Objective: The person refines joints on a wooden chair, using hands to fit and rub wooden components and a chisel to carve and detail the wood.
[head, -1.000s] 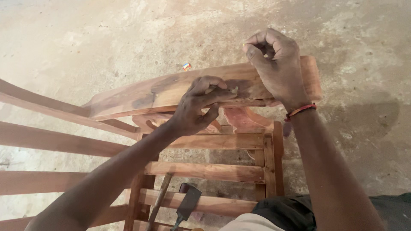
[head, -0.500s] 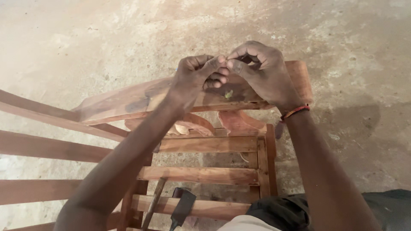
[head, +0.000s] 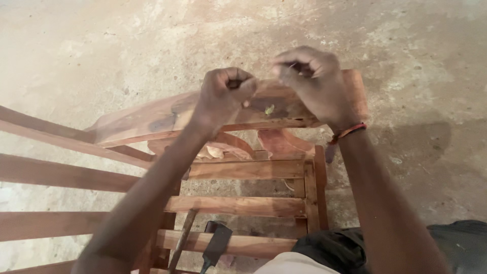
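Observation:
My left hand [head: 225,94] is a closed fist above the broad reddish wooden armrest [head: 147,122] of a slatted wooden chair frame [head: 238,205]. I cannot tell whether it holds anything. My right hand [head: 310,81] hovers over the armrest's far end with its fingers curled, and a thin pale sliver, perhaps a small nail, shows between its fingertips. A red wristband [head: 350,131] sits on that wrist. The two hands are a little apart. A tiny green fleck [head: 269,109] lies on the armrest between them.
Below my arms, a dark flat-headed tool [head: 215,246] and a wooden handle [head: 181,238] rest among the seat slats. Long wooden rails [head: 56,172] run off to the left. Rough concrete floor [head: 127,45] surrounds the chair. Dark cloth [head: 456,243] lies at the bottom right.
A second ago my left hand rested on the armrest. It then rose to meet my right hand, fingertips together. Now the two hands have drawn apart, both closed.

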